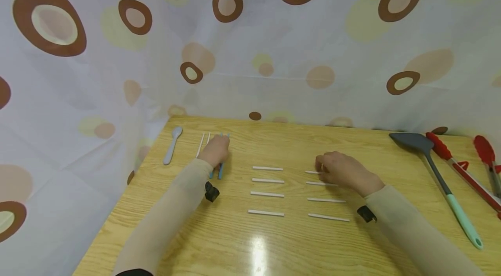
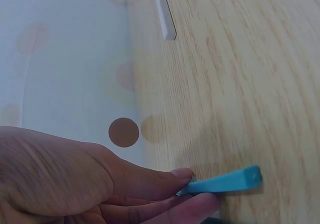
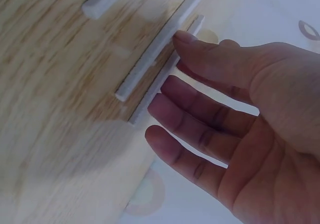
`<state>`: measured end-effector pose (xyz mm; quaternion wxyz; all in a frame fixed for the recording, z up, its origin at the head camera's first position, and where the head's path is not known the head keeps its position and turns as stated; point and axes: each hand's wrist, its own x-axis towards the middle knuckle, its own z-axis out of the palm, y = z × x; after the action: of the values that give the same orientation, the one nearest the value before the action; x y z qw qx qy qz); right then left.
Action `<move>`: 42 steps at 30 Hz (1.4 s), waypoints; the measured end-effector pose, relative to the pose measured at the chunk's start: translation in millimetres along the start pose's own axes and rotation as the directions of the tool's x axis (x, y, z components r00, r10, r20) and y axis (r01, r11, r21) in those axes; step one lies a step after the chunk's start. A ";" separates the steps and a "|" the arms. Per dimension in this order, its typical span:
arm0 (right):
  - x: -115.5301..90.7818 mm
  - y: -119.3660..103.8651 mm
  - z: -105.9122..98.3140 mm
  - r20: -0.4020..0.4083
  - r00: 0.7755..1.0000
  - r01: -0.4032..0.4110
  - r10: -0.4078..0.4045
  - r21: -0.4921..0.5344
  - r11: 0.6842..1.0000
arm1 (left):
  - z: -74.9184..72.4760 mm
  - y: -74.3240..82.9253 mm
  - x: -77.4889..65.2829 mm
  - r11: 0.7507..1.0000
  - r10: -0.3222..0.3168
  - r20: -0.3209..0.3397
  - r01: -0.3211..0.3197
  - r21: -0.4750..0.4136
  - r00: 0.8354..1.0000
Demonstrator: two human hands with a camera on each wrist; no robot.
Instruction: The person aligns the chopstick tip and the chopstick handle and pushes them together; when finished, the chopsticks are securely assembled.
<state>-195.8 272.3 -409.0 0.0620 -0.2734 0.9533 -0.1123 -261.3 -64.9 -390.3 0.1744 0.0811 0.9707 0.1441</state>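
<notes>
Blue sticks [image 1: 221,171] are set at the left of the tabletop [image 1: 305,245], and one is pinched by the left hand [image 1: 215,150]. White sticks [image 1: 326,200] are seen by the right hand [image 1: 348,174], whose fingers are spread loosely with nothing gripped. All look light, stiff and smooth, best held near the middle.

On table [image 1: 219,241]: spoon [image 1: 172,146] L, sticks [image 1: 267,194] in 2 cols mid, spatula [image 1: 437,174] R, tongs [image 1: 469,180] far R.
</notes>
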 end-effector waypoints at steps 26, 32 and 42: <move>-0.5 0.8 -8.6 -0.159 0.984 0.071 -0.079 -0.055 0.996 | -2.2 35.1 -17.1 0.905 0.347 -0.196 -0.272 0.327 0.917; 4.1 -4.0 -13.2 -0.195 0.978 0.066 -0.074 -0.049 0.997 | 15.6 54.5 -11.1 0.850 0.474 -0.108 -0.422 0.314 0.874; 6.3 -9.0 -19.7 -0.189 0.981 0.038 -0.048 -0.052 0.998 | 39.7 66.6 1.9 0.791 0.525 0.020 -0.496 0.357 0.851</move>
<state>-200.1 265.1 -388.1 -0.0384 -0.2833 0.9512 -0.1163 -241.6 8.5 -406.0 0.0729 0.3640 0.9284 0.0142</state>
